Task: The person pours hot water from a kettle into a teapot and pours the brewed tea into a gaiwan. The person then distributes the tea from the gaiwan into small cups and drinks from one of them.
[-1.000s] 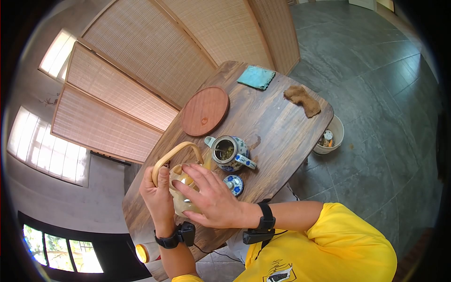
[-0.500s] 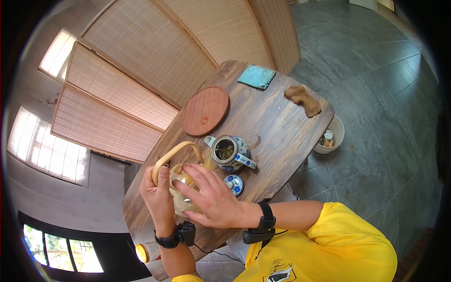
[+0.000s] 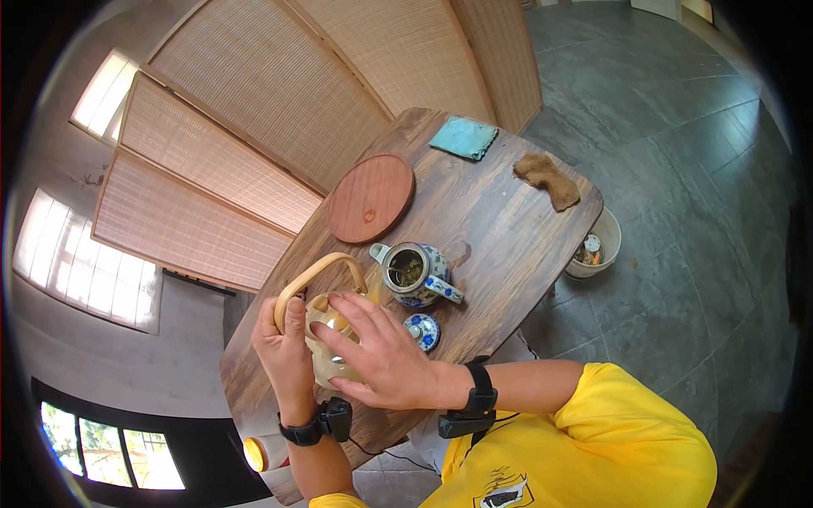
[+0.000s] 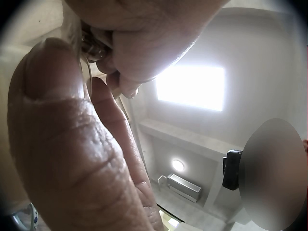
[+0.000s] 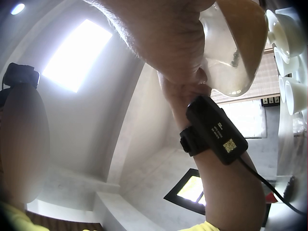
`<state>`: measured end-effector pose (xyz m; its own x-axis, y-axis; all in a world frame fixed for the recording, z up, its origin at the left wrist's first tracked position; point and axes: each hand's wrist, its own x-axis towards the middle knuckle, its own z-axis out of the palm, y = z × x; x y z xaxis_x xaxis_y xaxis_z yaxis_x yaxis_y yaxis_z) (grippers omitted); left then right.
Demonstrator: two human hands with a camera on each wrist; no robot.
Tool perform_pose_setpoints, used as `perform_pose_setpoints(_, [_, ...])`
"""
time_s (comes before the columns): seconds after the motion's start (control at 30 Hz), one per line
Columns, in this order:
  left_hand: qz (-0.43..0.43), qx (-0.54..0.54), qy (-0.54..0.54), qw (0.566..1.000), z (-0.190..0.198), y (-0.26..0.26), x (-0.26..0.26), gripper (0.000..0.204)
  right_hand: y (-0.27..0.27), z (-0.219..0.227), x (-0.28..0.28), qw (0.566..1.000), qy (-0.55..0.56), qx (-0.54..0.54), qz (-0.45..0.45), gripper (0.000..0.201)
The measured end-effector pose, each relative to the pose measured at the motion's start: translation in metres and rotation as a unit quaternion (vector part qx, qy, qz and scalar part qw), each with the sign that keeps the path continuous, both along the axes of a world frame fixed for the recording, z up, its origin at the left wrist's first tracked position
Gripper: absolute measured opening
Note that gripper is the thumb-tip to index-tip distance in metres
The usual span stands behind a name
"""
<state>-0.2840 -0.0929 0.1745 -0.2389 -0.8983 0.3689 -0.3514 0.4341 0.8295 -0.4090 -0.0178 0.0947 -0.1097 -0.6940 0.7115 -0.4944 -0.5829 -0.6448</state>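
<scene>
A clear glass teapot (image 3: 326, 372) with amber liquid in it is held tilted over the near side of the table. My left hand (image 3: 284, 360) grips its arched wooden handle (image 3: 322, 269). My right hand (image 3: 385, 360) spreads over the pot's top, its fingers around the lid and hiding most of it. The spout end (image 3: 373, 289) points at a blue-and-white porcelain teapot (image 3: 434, 262), which stands uncovered with leaves inside. Its lid (image 3: 423, 332) lies beside it. Amber liquid in the tilted glass pot (image 5: 248, 43) shows in the right wrist view.
On the wooden table (image 3: 491, 229) lie a round wooden tray (image 3: 373, 195), a folded teal cloth (image 3: 464, 138) and a brown cloth (image 3: 546, 180). A jar with a yellow lid (image 3: 256, 455) stands at the near left. A bucket (image 3: 603, 245) sits on the floor. White cups (image 5: 294, 94) appear in the right wrist view.
</scene>
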Motion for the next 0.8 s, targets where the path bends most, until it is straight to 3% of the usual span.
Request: perform_pose_setpoints(0.8, [-0.001, 0.008, 0.006, 1.0, -0.0024, -0.002, -0.0031, 0.03, -0.002, -0.002, -0.0016, 1.0, -0.008, 0.002, 0.003, 0.072])
